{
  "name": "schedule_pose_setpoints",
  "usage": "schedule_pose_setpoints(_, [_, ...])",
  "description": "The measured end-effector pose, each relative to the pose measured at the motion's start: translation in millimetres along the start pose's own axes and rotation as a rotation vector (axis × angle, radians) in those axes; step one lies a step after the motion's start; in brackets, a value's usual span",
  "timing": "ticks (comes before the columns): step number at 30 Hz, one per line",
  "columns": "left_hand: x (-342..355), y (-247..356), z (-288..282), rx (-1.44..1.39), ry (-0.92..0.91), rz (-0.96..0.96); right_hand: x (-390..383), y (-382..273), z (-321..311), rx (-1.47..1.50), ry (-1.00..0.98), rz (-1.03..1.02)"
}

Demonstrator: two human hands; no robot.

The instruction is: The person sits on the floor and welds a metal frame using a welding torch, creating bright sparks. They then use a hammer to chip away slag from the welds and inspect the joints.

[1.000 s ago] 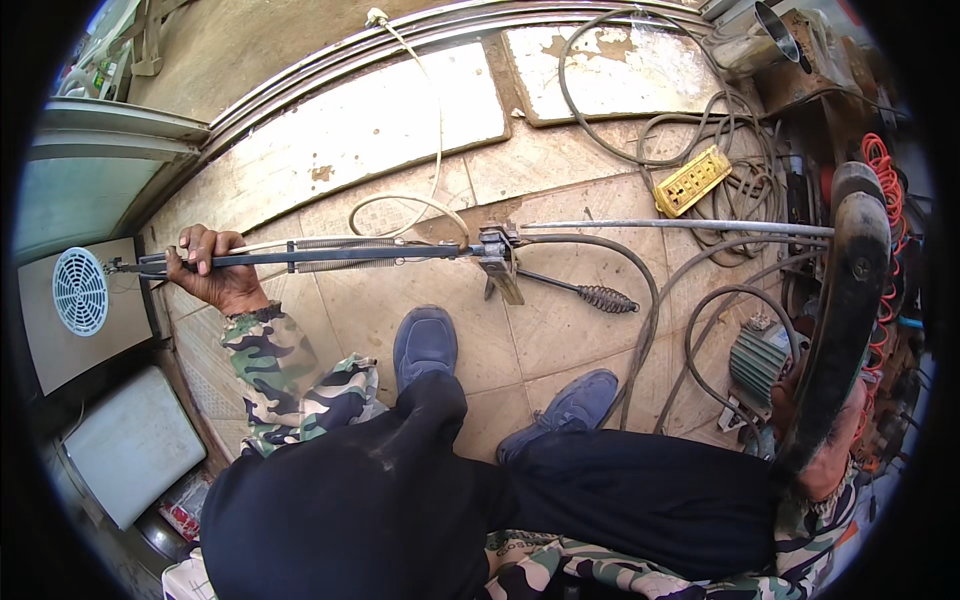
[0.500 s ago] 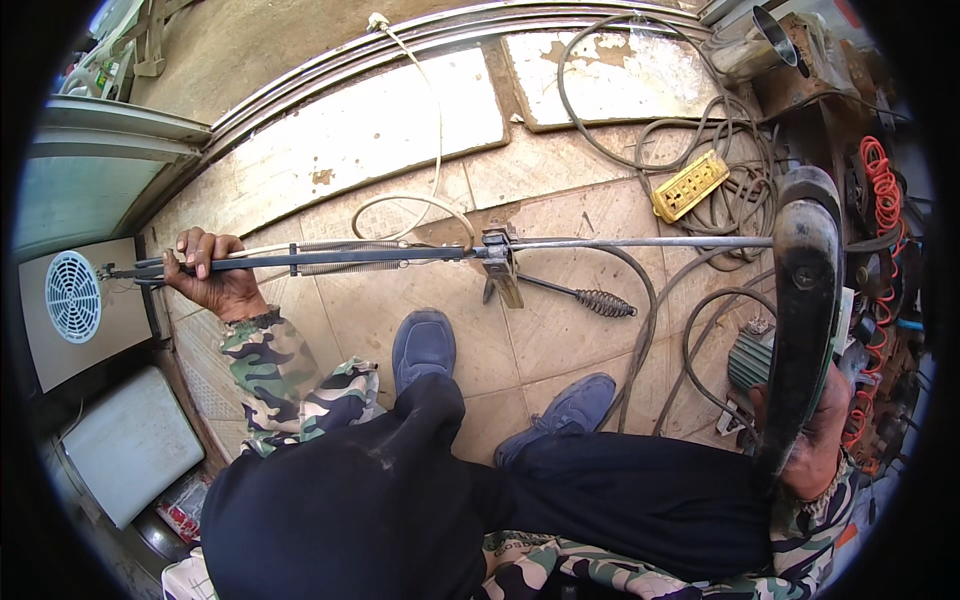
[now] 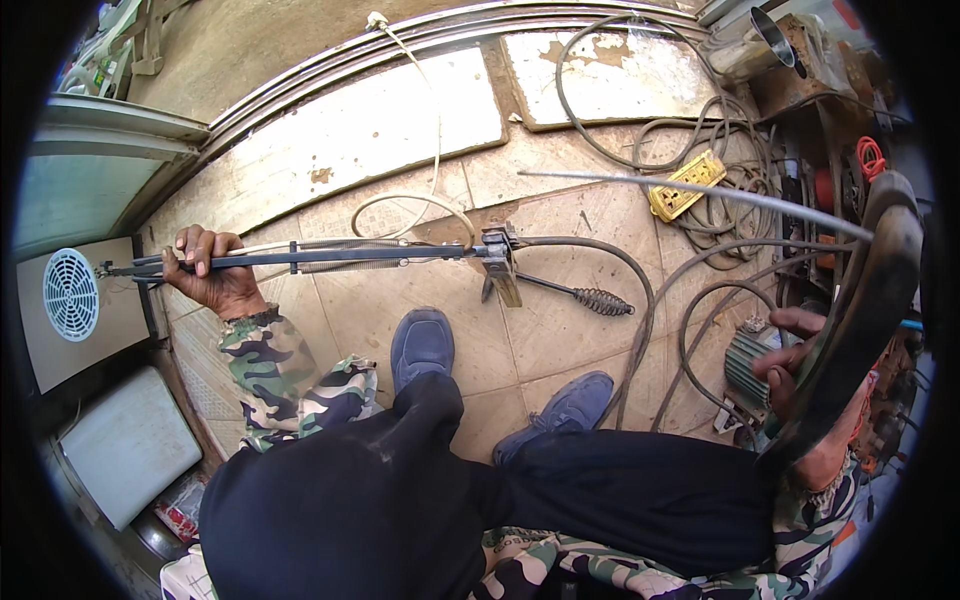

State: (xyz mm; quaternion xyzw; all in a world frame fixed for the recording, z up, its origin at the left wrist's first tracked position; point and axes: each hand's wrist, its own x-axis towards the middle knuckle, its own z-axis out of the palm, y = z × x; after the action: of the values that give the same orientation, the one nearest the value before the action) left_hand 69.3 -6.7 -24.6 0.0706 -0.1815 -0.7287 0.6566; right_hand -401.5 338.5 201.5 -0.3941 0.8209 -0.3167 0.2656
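Head cam view: the left hand [image 3: 205,272] is wrapped tight around a long dark rod assembly [image 3: 330,255] held level above the tiled floor [image 3: 560,330], over by its left edge. The right hand [image 3: 790,365] grips a curved black rubber piece [image 3: 860,300] near the right edge. Both blue shoes [image 3: 422,345] sit mid-floor, with a yellow power strip [image 3: 687,186] among the cables.

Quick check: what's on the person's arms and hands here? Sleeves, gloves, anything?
Both arms wear long camouflage sleeves in green, brown, white and dark patches, ending in ribbed cuffs at the wrists. The left hand and the right hand are bare: no gloves, and no rings or watch that I can make out.
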Motion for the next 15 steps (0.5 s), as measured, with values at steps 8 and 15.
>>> schedule_pose_setpoints(8, [-0.6,-0.7,0.6,0.000,0.008,0.000,-11.4,11.2,-18.4,0.069,-0.134,0.040])
schedule_pose_setpoints(15, [-0.1,0.9,0.3,0.003,-0.004,-0.010,1.6,5.7,-19.2,-0.169,-0.296,-0.109])
